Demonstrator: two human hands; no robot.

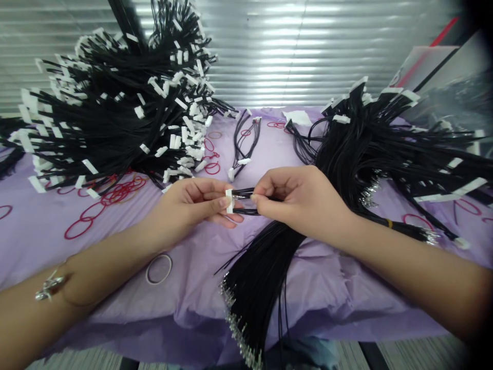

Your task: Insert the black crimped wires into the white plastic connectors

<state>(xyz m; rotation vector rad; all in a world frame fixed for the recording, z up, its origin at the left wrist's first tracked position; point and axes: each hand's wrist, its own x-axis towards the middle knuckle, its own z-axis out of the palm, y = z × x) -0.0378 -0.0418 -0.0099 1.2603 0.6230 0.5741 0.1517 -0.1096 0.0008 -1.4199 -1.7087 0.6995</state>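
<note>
My left hand (188, 204) pinches a small white plastic connector (229, 201) between thumb and fingers. Short black wires (243, 193) run from that connector into my right hand (298, 198), whose fingertips grip them. Below my right hand lies a long bundle of black wires (262, 277) with crimped metal terminals at its near end. A large heap of black wire harnesses with white connectors (115, 123) sits beyond my left hand, and another heap (370, 139) lies beyond my right.
A lilac plastic sheet (181, 267) covers the table, with loose red rubber bands (119, 191) and a pale rubber band (159, 269) on it. A small wire bunch (244, 144) lies between the heaps. A ribbed metallic wall (292, 51) stands behind.
</note>
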